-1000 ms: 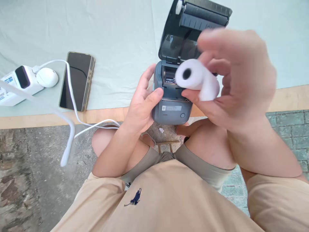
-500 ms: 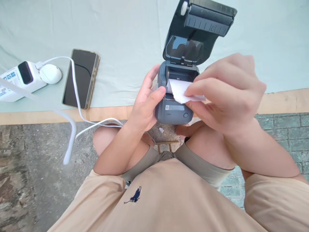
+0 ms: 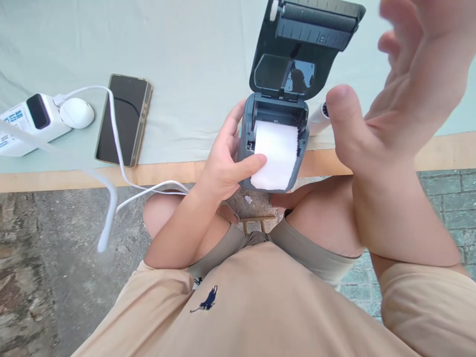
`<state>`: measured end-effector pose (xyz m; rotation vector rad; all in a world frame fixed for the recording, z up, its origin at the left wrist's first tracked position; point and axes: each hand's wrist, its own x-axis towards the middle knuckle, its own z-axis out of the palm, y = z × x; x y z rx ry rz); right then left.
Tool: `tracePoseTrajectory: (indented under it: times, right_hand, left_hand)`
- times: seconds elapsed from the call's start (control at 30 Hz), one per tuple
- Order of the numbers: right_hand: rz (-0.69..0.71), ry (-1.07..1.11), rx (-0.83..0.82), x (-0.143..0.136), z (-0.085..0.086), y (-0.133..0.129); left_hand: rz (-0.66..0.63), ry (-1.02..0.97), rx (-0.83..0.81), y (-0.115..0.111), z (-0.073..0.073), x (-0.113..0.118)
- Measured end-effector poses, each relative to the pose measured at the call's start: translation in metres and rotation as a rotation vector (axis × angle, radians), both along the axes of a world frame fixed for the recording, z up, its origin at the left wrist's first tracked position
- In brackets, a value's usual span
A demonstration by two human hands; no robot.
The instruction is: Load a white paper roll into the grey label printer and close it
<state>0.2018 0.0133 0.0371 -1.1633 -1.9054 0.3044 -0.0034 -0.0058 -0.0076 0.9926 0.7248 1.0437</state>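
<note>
A dark grey portable printer (image 3: 302,145) is held at the table's front edge, its hinged lid (image 3: 297,54) standing up and swung back. White paper (image 3: 277,158) comes out of its compartment and lies flat over the front. My left hand (image 3: 226,161) grips the printer's left side, with the thumb pressing on the paper. Off to the right and above the printer's level, my right hand (image 3: 405,84) is raised with fingers spread, holding nothing. A white cylindrical thing (image 3: 320,120) shows partly between the printer and my right thumb.
On the pale green cloth (image 3: 186,59) at the left lie a phone (image 3: 122,119), a white power strip (image 3: 40,119) and a round white plug (image 3: 77,113). A white cable (image 3: 113,124) crosses the phone and hangs over the edge. A paper scrap (image 3: 248,199) is on the ground.
My right hand has let go of the paper, opened and moved up and right. The paper now lies over the printer's front, and my left thumb has shifted onto it.
</note>
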Motion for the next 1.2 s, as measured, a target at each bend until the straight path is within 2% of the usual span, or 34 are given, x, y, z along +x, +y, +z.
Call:
tracePoseTrajectory:
  times: [0.03, 0.17, 0.27, 0.4, 0.6, 0.7, 0.87, 0.97, 1.2]
  right_hand:
    - [0.022, 0.032, -0.013, 0.0, -0.001, 0.001]
    - [0.112, 0.12, 0.113, -0.008, -0.006, 0.002]
    - [0.207, 0.041, 0.15, -0.012, -0.007, 0.0]
    - [0.312, -0.065, 0.109, -0.008, -0.006, -0.002]
    - [0.4, -0.195, 0.076, -0.003, -0.006, -0.004]
    - [0.412, -0.186, 0.053, -0.002, -0.005, -0.004]
    - [0.365, -0.208, 0.035, -0.003, 0.001, -0.01]
    - [0.363, -0.237, -0.011, -0.005, 0.005, -0.013]
    - [0.336, -0.263, -0.06, -0.006, 0.007, -0.015]
  left_hand:
    - [-0.006, 0.005, 0.011, 0.0, -0.001, 0.0]
    - [-0.031, 0.021, 0.029, 0.001, -0.005, -0.002]
    - [-0.041, 0.027, 0.029, 0.001, -0.005, -0.004]
    - [-0.063, 0.037, 0.019, 0.002, -0.004, -0.006]
    - [-0.069, 0.054, -0.002, 0.004, -0.004, -0.008]
    - [-0.06, 0.044, 0.018, 0.003, -0.005, -0.007]
    - [-0.016, -0.063, -0.038, -0.001, 0.0, 0.0]
    - [0.022, -0.027, -0.048, -0.003, 0.005, 0.002]
    - [0.016, 0.015, -0.06, -0.004, 0.009, 0.001]
